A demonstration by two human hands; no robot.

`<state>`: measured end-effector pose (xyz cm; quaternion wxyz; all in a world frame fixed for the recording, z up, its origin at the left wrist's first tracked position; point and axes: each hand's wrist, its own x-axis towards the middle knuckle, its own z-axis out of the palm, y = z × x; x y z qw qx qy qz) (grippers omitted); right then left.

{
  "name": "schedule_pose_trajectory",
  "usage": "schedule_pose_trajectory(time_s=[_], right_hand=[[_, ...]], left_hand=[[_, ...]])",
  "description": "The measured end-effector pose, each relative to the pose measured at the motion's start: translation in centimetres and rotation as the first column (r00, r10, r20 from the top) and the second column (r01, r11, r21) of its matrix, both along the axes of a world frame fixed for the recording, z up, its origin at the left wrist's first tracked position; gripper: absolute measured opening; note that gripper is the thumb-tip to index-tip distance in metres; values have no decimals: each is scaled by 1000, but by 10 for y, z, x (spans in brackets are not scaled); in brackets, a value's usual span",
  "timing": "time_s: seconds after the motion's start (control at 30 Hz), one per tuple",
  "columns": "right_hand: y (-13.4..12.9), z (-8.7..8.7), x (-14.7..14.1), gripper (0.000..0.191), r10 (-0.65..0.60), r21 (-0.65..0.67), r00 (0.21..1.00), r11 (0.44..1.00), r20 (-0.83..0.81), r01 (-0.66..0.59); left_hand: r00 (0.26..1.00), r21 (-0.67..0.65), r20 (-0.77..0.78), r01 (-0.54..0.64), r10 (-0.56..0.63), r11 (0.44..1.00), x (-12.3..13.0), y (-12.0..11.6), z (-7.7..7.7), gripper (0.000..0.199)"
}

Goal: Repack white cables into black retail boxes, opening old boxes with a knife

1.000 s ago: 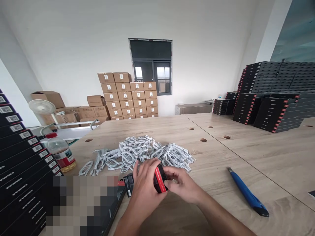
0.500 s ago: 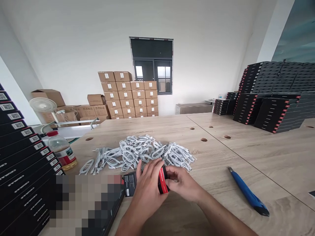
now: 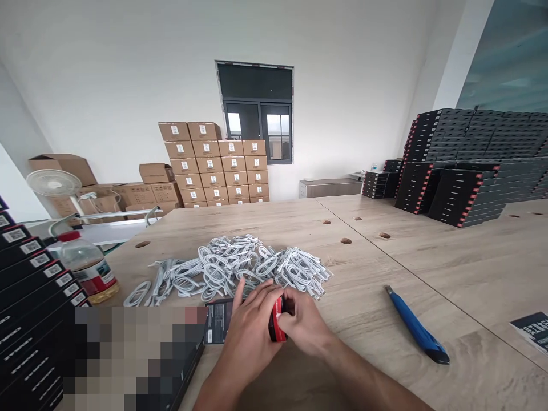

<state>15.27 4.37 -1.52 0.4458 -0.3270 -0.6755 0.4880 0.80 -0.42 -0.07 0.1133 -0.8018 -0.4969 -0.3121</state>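
Observation:
A small black-and-red box (image 3: 278, 326) is upright between my two hands over the near part of the table. My left hand (image 3: 252, 334) is wrapped over it from the left, covering most of its body. My right hand (image 3: 307, 324) is bent against the box's red end, thumb and fingers closed at its edge; its fingertips are partly hidden. Beside my left hand is a black printed panel (image 3: 217, 323), and I cannot tell whether it belongs to the same box. A pile of coiled white cables (image 3: 240, 265) lies just beyond my hands.
A blue utility knife (image 3: 415, 328) lies at the right, with a dark printed card (image 3: 533, 331) farther right. Stacked black boxes (image 3: 25, 319) and a red-capped bottle (image 3: 88, 271) stand at the left. More black boxes (image 3: 454, 194) fill the back right. Cartons (image 3: 214, 165) rise behind the table.
My right thumb and fingers have moved in closer over the box's red end, and the box is turned slightly. The whole view has shifted, so things appear farther left.

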Motion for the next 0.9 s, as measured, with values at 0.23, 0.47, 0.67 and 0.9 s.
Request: schedule_pose_trajectory(time_s=[0.23,0.47,0.67,0.9], right_hand=[[12,-5,3,5,-20,20,997,1000,-80,21],[3,2,12,36,-168,513,984,841,-60,175],[4,-4,12,24,-256,675,957,731,139,97],[0,-11,-1,32,-13,179,993,984,116,-8]], left_hand=[[1000,-13,-9,7,-7,1000,-2,-1,-2,73],[968,143,-26,-242,248,960,-4,-3,-1,67],[932,226,-4,-352,362,908,-4,-5,0,61],[950,217,-23,-299,311,929,-6,0,-6,58]])
